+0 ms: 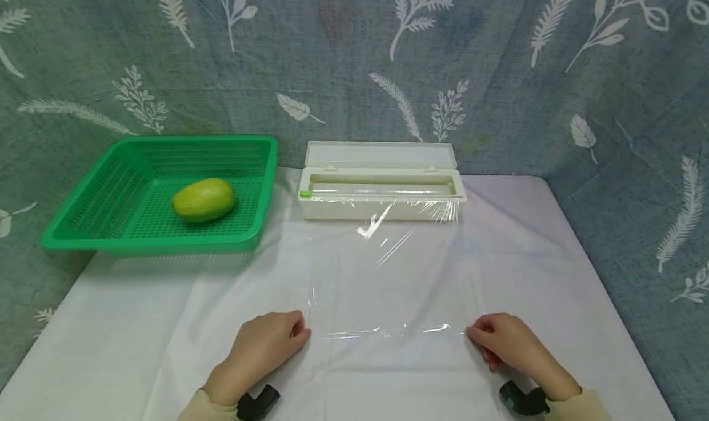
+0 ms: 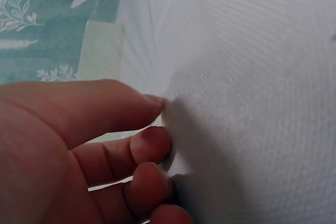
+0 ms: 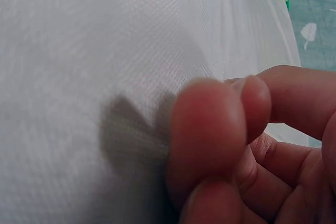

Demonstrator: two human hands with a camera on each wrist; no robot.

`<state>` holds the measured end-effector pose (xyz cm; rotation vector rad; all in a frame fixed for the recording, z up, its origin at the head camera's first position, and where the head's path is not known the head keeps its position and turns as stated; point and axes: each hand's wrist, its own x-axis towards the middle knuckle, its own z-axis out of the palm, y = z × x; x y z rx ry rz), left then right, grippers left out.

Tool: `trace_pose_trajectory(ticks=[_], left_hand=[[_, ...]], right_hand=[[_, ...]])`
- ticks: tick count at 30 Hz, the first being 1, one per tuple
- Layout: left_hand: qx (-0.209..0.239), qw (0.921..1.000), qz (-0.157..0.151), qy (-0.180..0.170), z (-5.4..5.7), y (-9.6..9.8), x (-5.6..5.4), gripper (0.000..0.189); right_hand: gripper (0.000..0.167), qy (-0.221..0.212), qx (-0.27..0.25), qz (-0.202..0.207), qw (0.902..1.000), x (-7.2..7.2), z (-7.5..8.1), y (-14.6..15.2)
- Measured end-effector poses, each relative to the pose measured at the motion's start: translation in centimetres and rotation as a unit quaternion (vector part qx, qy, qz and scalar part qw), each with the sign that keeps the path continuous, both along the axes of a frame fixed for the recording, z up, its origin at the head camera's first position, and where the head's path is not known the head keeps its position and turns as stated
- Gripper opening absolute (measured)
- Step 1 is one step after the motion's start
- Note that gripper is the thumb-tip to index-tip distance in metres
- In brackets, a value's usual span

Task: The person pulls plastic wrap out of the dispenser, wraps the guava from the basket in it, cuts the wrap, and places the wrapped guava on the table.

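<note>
A sheet of clear plastic wrap (image 1: 388, 285) stretches from a white dispenser box (image 1: 382, 209) toward the person. The box's lid (image 1: 381, 154) is raised, and a roll (image 1: 382, 188) lies inside. At the sheet's near left corner, the left hand (image 1: 268, 344) pinches the film between thumb and fingers. The right hand (image 1: 512, 342) pinches the near right corner the same way. In the left wrist view the thumb (image 2: 121, 103) and fingertips meet close to the white cloth. The right wrist view shows curled fingers (image 3: 210, 124) close up; the film itself is hard to make out there.
A green plastic basket (image 1: 271, 162) stands at the back left with a yellow-green oval fruit (image 1: 204, 200) in it. A white cloth (image 1: 138, 322) covers the table. Leaf-patterned fabric (image 1: 343, 70) hangs behind and at the sides. A small green slider (image 1: 305, 194) sits on the box's left end.
</note>
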<state>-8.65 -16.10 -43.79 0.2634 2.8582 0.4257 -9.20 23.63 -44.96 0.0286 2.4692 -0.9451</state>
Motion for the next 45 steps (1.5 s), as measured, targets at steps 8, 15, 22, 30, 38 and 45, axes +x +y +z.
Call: trace_pose_trajectory(ticks=[8, 15, 22, 30, 38, 45], left_hand=[[-0.007, 0.9997, -0.02, -0.011, 0.1, -0.2, 0.0, 0.022], [0.004, 0.9997, -0.024, -0.009, 0.1, -0.3, -0.1, 0.017], [0.005, 0.9997, -0.022, -0.011, 0.2, -0.3, -0.1, 0.019], [0.015, 0.9994, -0.023, -0.023, 0.4, -0.4, 0.0, 0.018], [0.027, 0.9991, -0.011, -0.029, 0.2, -0.6, -0.1, 0.017], [0.04, 0.9979, -0.018, -0.048, 0.2, -1.1, -0.2, 0.021]], right_hand=[[0.027, 0.001, 0.0, 0.001, 1.0, 0.0, 0.0, 0.0], [0.027, 0.007, -0.002, 0.01, 0.9999, 0.0, 0.1, 0.0], [0.028, 0.009, -0.006, 0.009, 0.9999, 0.1, 0.2, 0.0], [0.026, 0.007, -0.003, 0.001, 1.0, 0.1, 0.1, 0.0], [0.027, 0.008, -0.011, 0.003, 0.9999, 0.1, 0.0, 0.1], [0.028, 0.008, -0.007, 0.005, 0.9999, 0.0, 0.0, 0.3]])
